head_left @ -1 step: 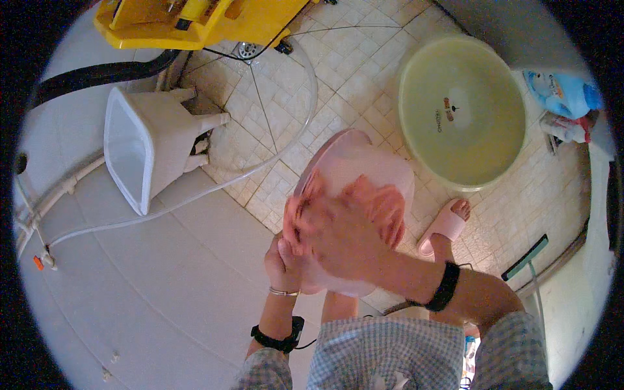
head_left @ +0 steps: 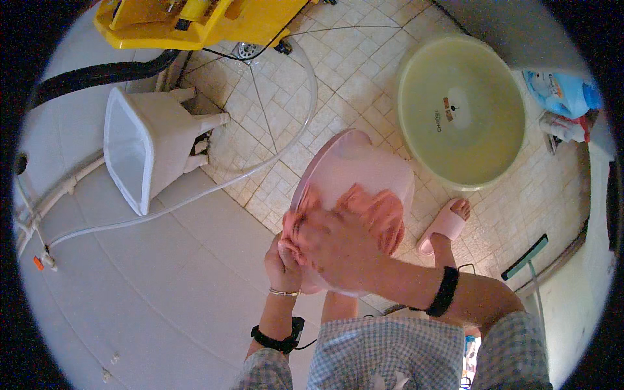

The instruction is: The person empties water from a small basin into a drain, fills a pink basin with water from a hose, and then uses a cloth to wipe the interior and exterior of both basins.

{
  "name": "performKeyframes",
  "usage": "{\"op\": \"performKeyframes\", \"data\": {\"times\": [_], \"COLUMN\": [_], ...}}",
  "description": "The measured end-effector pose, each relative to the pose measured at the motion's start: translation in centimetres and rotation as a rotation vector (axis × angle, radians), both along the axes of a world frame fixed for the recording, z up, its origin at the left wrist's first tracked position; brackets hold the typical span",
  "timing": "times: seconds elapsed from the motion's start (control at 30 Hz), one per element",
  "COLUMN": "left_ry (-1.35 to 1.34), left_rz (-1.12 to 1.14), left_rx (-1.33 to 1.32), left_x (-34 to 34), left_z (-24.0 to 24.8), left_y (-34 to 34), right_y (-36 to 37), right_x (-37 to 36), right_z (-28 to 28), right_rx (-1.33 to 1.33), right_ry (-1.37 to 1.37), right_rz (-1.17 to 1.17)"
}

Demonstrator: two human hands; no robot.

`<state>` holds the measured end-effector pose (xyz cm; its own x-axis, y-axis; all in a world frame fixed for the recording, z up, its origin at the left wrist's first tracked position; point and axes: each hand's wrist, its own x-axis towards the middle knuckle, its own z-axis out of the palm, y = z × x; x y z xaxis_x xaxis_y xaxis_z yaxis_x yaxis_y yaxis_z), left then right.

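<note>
A pink basin [head_left: 374,162] is held up tilted before me, its rim toward the left. My left hand [head_left: 279,268] grips it at the near left edge, with some fingers out of sight behind the cloth. Pressed against the basin is a coral-pink cloth [head_left: 383,218], partly bunched and partly hanging in folds. My right hand [head_left: 344,247] is closed on this cloth near the rim, close to my left hand; its fingertips are slightly blurred.
A large pale-green tub [head_left: 471,146] stands on the tiled floor at right. Far left are a white stool [head_left: 166,123] lying on its side, a clear hose [head_left: 214,187] and a yellow cart [head_left: 247,26]. Detergent bags [head_left: 559,94] and a squeegee [head_left: 525,257] are at far right.
My right hand has shifted slightly against the basin, and the cloth's folds have moved a little. My left hand and the basin hold nearly the same place.
</note>
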<state>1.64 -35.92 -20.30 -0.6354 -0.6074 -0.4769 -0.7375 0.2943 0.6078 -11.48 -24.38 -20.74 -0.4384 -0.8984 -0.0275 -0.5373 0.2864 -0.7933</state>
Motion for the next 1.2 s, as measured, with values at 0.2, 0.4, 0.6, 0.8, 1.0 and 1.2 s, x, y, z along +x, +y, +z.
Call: {"op": "performKeyframes", "data": {"times": [0.2,0.4,0.6,0.8,1.0,1.2], "left_ry": [0.078,0.149,0.114,0.218,0.320,0.398], "left_rz": [0.060,0.118,0.189,0.388,0.490,0.622], "left_rx": [0.076,0.189,0.109,0.098,0.344,0.565], "left_x": [-1.6,-0.5,1.3,3.3,4.7,5.4], "left_z": [1.1,4.7,9.2,10.6,10.3,10.0], "left_y": [1.0,-0.1,-3.4,-5.7,-8.1,-8.9], "right_y": [0.0,-1.3,-0.7,0.6,0.2,3.3], "right_x": [-2.9,-10.1,-13.4,-13.2,-11.2,-7.1], "right_z": [-0.2,-7.3,-8.5,-11.8,-11.3,-8.9], "right_rx": [0.032,-0.165,-0.057,0.035,-0.068,-0.195], "right_ry": [-0.207,-0.421,-1.158,-1.576,-1.738,-1.867], "right_rz": [0.028,-0.213,-0.171,-0.255,-0.379,-0.707]}}
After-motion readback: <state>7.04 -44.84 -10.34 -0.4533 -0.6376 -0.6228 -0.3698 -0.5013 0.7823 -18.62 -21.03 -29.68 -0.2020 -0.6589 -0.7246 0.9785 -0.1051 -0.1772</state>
